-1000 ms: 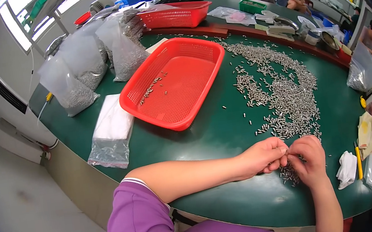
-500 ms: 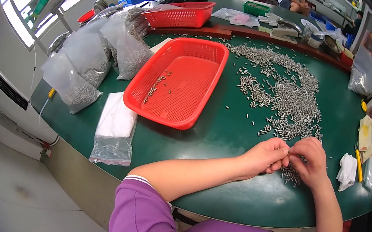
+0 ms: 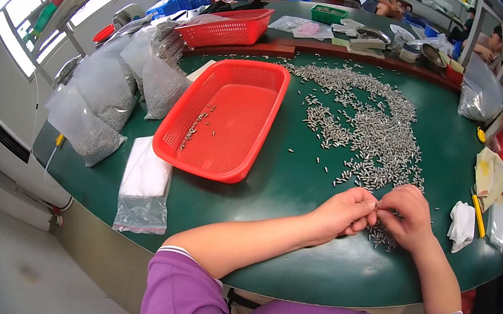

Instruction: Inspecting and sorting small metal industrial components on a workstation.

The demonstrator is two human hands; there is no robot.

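Over the near end of a spread of small silvery metal pins [image 3: 383, 140], my two hands meet fingertip to fingertip. My left hand [image 3: 343, 215] comes in from the left, its thumb pressed against its curled fingers. Opposite it, my right hand [image 3: 411, 217] pinches with thumb and forefinger at the same spot. Whatever lies between the fingertips is too small and hidden to make out. Some pins show beneath and between the hands. To the far left of them, a red plastic basket [image 3: 239, 108] holds several loose pins along its left side.
Clear bags filled with metal pins [image 3: 94, 123] stand at the left on the green table [image 3: 293, 278]. Nearer lies a pack of white plastic bags [image 3: 142, 178]. A crumpled white cloth [image 3: 462, 226] and yellow cutter [image 3: 478, 216] are at the right. Other people sit across the room.
The whole view has shifted slightly, so the table and its contents sit a little farther left in the picture. My hands keep the same pinch at the same place.
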